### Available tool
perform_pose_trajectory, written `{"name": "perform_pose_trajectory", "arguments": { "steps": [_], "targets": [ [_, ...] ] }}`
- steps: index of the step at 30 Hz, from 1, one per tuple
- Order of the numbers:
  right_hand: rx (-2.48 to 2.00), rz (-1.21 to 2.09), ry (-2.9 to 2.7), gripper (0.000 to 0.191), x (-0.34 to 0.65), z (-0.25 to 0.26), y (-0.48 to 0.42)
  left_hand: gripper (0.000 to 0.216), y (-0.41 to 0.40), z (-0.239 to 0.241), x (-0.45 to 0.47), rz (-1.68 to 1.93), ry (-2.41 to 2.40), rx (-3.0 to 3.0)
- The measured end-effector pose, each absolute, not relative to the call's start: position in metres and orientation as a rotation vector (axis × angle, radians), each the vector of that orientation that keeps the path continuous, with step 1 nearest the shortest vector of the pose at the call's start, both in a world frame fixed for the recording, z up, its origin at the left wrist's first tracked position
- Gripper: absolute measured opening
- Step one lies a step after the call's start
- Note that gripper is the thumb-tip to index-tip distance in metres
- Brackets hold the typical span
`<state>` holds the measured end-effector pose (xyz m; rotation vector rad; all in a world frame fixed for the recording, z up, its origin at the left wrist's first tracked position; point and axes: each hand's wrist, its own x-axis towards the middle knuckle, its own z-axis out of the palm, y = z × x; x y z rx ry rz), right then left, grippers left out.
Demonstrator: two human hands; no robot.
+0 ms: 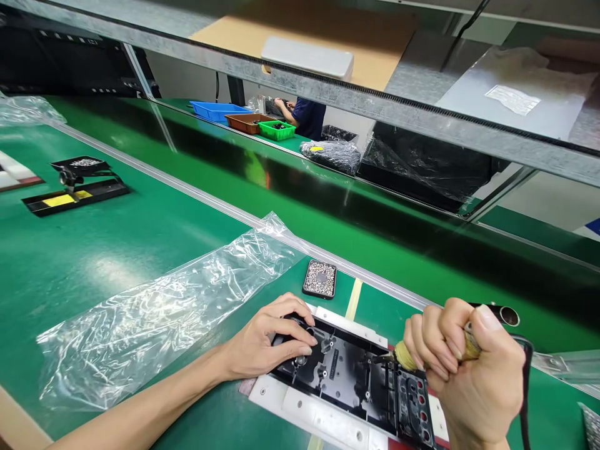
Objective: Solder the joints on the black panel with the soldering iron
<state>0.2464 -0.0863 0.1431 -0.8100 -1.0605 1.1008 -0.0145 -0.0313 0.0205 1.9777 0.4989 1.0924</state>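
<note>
A black plastic housing [349,375] lies in a white fixture plate [304,409] on the green bench in front of me. My left hand [269,340] rests on the housing's left end, fingers curled and pressing a small black part against it. My right hand [462,369] is closed in a fist round a yellow-wrapped tool handle [405,356], whose tip points left at the middle of the housing. A black cable [527,375] hangs from the tool's rear end.
A small black tray of tiny screws [320,278] sits just beyond the fixture. A crumpled clear plastic bag [159,309] lies to the left. A black stand with yellow pads [75,194] is at the far left. Coloured bins [248,119] and another person's arm are across the conveyor.
</note>
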Motion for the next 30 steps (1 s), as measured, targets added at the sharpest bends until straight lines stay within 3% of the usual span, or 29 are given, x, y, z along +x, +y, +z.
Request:
{"name": "perform_pose_trajectory", "arguments": {
  "steps": [30],
  "targets": [
    [-0.969, 1.015, -1.022, 0.057, 0.220, 0.147, -0.080, 0.010, -0.031, 0.022, -0.014, 1.104, 0.521, 1.989]
  ]
}}
